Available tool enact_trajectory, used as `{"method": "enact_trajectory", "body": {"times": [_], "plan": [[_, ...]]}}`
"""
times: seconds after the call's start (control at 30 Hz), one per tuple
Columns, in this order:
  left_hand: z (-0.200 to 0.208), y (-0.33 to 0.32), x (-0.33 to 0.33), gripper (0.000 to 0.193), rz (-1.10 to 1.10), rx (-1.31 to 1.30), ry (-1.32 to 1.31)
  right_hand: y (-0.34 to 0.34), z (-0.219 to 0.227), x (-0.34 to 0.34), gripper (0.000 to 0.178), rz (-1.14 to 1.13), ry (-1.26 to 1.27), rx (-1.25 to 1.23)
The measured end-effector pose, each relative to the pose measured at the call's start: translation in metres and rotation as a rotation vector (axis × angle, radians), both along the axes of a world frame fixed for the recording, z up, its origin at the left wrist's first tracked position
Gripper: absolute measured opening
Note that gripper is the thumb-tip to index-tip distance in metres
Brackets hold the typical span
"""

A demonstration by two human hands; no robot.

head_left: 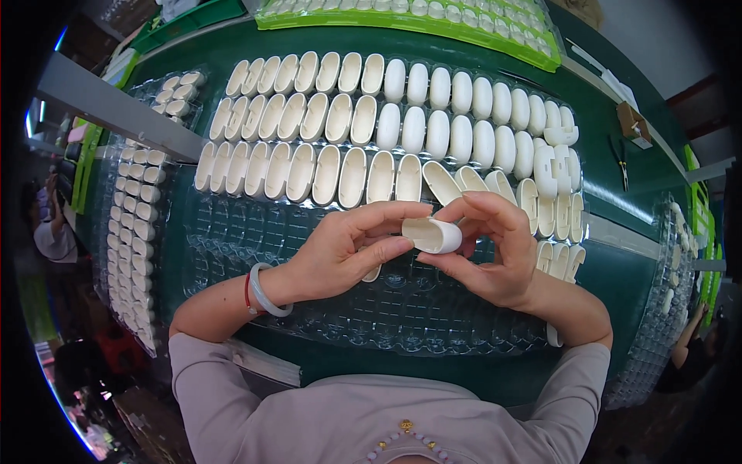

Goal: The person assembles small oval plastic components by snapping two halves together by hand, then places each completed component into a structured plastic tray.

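Over the middle of a clear plastic tray (247, 236), both of my hands hold one small white plastic shell (438, 237), rounded outside and hollow inside. My left hand (344, 251) pinches its left end between thumb and fingers. Its right end sits in the curled fingers and thumb of my right hand (498, 251). The hollow side is partly turned up toward me. Beyond my hands, rows of oval shells fill the tray: cream hollow ones (314, 116) face up on the left, smooth white ones (461, 93) lie on the right. A few shells near my right hand lean at an angle.
On the left, another tray of shells (135, 232) lies past a grey post (116, 104). A bright green tray (410, 25) stands at the far edge. Pliers (623, 166) and a small cardboard box (634, 125) rest at the right. Other people sit at both sides.
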State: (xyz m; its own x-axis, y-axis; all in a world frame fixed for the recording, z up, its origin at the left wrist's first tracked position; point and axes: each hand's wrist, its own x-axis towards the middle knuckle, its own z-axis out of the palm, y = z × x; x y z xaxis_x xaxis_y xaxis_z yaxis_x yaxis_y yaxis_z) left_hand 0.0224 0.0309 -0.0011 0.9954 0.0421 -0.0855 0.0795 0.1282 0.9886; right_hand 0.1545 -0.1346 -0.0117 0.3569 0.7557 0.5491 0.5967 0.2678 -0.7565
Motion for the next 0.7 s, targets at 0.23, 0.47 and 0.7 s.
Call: {"method": "enact_trajectory", "body": {"times": [0.23, 0.47, 0.7], "plan": [[0.015, 0.003, 0.003, 0.04, -0.154, 0.308, -0.002, 0.0, 0.01, 0.0, 0.071, 0.006, -0.119, -0.046], [0.002, 0.0, 0.003, 0.043, -0.121, 0.515, -0.251, -0.003, 0.02, -0.005, 0.07, -0.005, -0.29, -0.062], [0.014, -0.001, -0.004, 0.02, 0.096, 0.517, -0.185, -0.004, 0.01, -0.005, 0.051, -0.054, -0.257, -0.14]]}}
